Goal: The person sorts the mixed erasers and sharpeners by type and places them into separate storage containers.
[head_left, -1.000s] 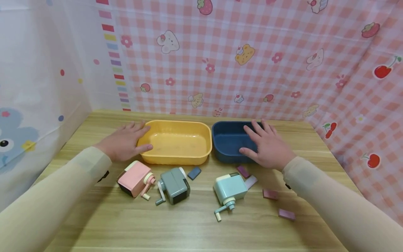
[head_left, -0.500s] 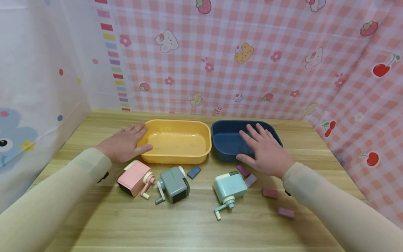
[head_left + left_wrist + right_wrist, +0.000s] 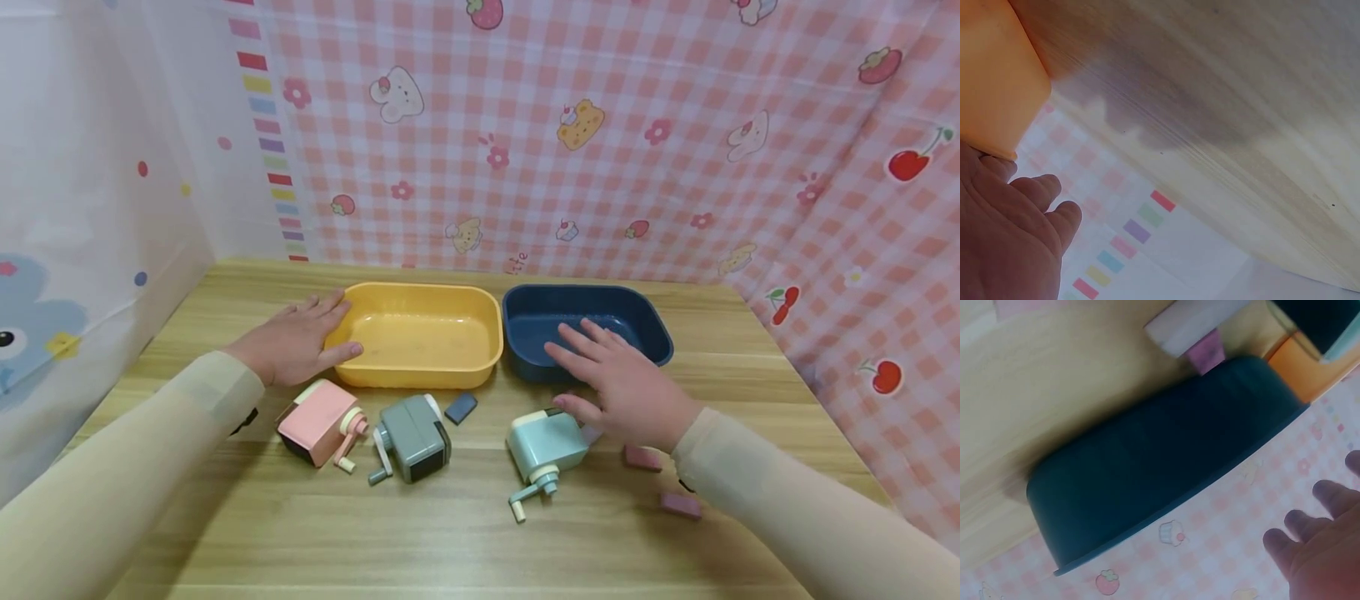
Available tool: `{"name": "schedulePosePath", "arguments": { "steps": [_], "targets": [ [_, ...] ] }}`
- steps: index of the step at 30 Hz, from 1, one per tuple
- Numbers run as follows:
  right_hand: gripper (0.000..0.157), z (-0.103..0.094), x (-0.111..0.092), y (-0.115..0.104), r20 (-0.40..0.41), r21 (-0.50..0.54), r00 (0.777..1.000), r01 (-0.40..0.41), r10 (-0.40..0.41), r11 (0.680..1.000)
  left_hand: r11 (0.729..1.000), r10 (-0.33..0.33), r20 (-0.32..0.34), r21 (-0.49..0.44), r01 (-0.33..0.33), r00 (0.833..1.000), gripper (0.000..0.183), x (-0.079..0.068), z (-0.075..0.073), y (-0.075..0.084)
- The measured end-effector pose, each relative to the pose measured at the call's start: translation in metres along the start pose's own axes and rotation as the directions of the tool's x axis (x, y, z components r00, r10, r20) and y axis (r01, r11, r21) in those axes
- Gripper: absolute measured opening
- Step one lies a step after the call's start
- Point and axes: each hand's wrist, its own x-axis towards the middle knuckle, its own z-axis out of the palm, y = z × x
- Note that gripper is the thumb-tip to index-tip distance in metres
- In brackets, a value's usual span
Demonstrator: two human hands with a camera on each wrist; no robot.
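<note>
My left hand (image 3: 296, 342) rests on the left rim of a yellow plastic bin (image 3: 420, 337), thumb over its front corner. In the left wrist view its fingertips are right at the bin's rim. My right hand (image 3: 626, 387) is held with fingers spread over the front of a navy bin (image 3: 536, 329). It holds nothing; in the right wrist view the fingers (image 3: 1335, 500) stand apart from the bin. Nearest below it are a light blue crank pencil sharpener (image 3: 547, 446) and a pale lilac block (image 3: 1194, 325), mostly hidden by the hand in the head view.
A pink crank sharpener (image 3: 321, 422) and a grey one (image 3: 415, 439) stand before the yellow bin. Small eraser-like blocks lie about: a blue one (image 3: 461, 408), a dull red one (image 3: 642, 458) and a mauve one (image 3: 681, 505). Patterned cloth (image 3: 487, 125) hangs behind the table.
My right hand has moved off the navy bin's right side, leftward and toward me, baring its right rim and covering the blocks before it. My left hand has stayed on the yellow bin.
</note>
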Motion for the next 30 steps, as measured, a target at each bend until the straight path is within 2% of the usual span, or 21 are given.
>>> {"name": "schedulePosePath", "arguments": {
  "steps": [5, 13, 21, 30],
  "targets": [
    [0.068, 0.003, -0.006, -0.008, 0.031, -0.008, 0.994, 0.107, -0.107, 0.994, 1.0, -0.001, 0.003, -0.002, 0.001, 1.0, 0.091, 0.0, 0.0, 0.0],
    [0.062, 0.011, -0.014, -0.015, 0.049, -0.017, 0.966, 0.253, -0.252, 0.967, 1.0, -0.004, 0.003, -0.005, 0.004, 1.0, 0.09, 0.002, 0.001, -0.001],
    [0.063, 0.015, -0.019, -0.02, 0.135, 0.028, 0.958, 0.252, -0.253, 0.967, 1.0, -0.005, 0.005, -0.005, 0.005, 1.0, 0.09, 0.002, 0.001, -0.001],
    [0.063, 0.023, -0.021, -0.022, 0.137, -0.006, 0.942, 0.31, -0.307, 0.951, 1.0, 0.0, 0.005, -0.013, 0.001, 1.0, 0.09, 0.002, 0.001, -0.001]
  ]
}}
